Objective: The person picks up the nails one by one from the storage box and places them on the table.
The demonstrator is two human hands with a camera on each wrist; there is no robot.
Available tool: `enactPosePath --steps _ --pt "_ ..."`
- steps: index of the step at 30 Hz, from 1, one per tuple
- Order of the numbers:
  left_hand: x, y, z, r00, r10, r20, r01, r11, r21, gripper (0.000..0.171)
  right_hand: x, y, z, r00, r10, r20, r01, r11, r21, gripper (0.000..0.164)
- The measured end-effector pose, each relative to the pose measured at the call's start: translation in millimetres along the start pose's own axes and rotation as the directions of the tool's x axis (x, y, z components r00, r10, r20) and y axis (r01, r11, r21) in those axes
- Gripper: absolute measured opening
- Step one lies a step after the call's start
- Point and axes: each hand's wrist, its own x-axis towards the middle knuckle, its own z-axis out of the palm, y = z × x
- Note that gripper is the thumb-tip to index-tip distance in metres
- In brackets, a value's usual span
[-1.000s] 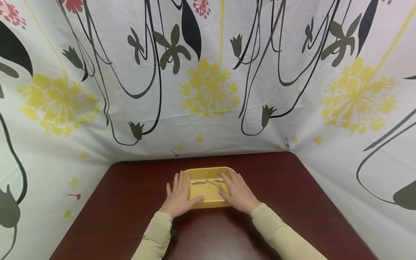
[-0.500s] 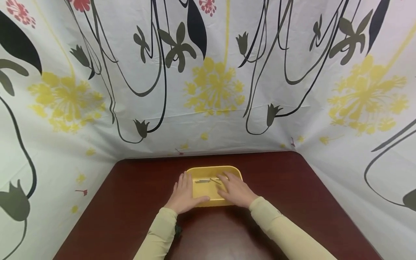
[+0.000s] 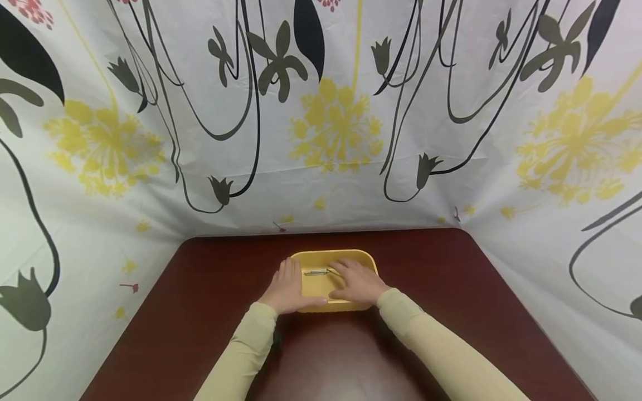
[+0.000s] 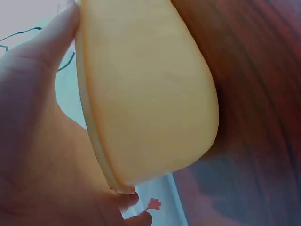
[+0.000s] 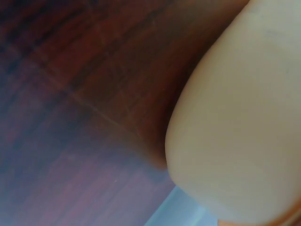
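Head view: yellow tray (image 3: 321, 257) on table (image 3: 321, 356), thin rods (image 3: 316, 273) at its ten o'clock; left hand (image 3: 290, 289), straight-fingered at nine, likely steadies it; right hand (image 3: 358, 283), unclenched at three, probably braces too.

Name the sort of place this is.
Likely a screened work space: white flowered cloth hangings around three sides of a dark reddish wooden table, with a yellow rectangular plastic-looking tray toward its far edge.
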Motion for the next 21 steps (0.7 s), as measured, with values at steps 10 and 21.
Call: enactPosePath --steps 10,21 --pt "8.1 -7.3 1.6 0.997 -0.051 0.049 0.052 0.998 -0.018 0.139 19 -5 4 0.993 -0.116 0.014 0.115 0.992 0.053 0.086" --pt "9.0 -12.3 14.3 1.000 -0.025 0.011 0.026 0.998 -0.062 0.139 37 0 24 0.963 -0.267 0.044 0.267 0.964 0.000 0.079"
